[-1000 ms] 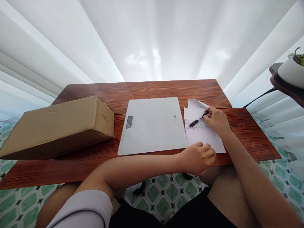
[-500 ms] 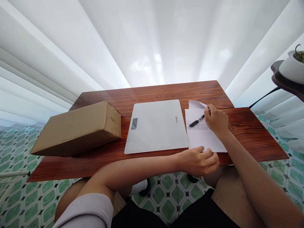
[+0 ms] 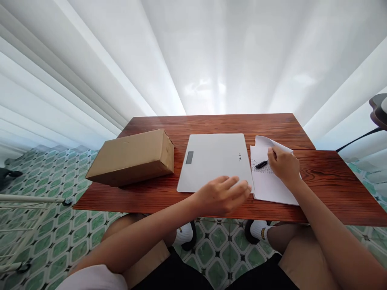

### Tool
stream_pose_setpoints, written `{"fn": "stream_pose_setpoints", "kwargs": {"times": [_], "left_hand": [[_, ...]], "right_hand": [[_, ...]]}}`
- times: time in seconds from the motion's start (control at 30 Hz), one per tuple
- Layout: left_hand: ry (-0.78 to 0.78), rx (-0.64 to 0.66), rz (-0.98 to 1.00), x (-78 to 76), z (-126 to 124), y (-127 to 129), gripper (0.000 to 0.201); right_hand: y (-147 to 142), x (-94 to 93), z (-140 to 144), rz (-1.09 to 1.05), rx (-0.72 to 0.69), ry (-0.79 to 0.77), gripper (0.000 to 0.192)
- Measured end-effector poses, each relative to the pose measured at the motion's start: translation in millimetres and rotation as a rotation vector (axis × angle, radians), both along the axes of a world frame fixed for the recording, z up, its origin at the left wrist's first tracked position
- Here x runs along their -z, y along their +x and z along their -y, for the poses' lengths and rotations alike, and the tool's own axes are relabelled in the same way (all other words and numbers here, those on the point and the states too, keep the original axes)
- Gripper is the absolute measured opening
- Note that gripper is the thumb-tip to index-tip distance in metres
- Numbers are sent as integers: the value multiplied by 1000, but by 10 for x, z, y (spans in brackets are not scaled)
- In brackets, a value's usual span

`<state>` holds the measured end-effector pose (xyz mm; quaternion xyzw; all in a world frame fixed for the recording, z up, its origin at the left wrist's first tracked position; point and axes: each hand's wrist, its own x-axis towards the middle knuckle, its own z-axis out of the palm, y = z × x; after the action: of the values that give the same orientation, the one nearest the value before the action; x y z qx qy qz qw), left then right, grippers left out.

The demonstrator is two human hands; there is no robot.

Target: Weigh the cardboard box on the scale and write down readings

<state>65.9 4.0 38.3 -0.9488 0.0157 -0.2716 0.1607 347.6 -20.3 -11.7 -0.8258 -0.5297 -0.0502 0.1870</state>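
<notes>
Scale [image 3: 211, 161]: on the table [image 3: 127, 199], before you. Box [image 3: 133, 155]: on the table, left of the scale. Papers [image 3: 272, 189]: on the table, just right of the scale, pen [image 3: 261, 164] over them. Your left hand [image 3: 223, 196]: at the scale's near right corner. Your right hand [image 3: 284, 166]: right of the scale, over the papers. Curtain [image 3: 196, 56]: behind the scale.

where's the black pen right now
In the head view, the black pen is right of centre over the printed paper, its visible end between the white scale and the right hand.
</notes>
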Motion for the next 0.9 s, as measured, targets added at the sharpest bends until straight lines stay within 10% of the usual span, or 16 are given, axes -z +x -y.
{"fn": "stream_pose_setpoints", "kwargs": {"times": [0.37,0.9], "left_hand": [[-89,-456,367,-281,-379,-888,44],[-221,-716,581,-109,-548,-1590,36]], "right_hand": [[-183,-15,-21,34,-32,-27,33],[-75,106,56,46,3,-38,21]]}}
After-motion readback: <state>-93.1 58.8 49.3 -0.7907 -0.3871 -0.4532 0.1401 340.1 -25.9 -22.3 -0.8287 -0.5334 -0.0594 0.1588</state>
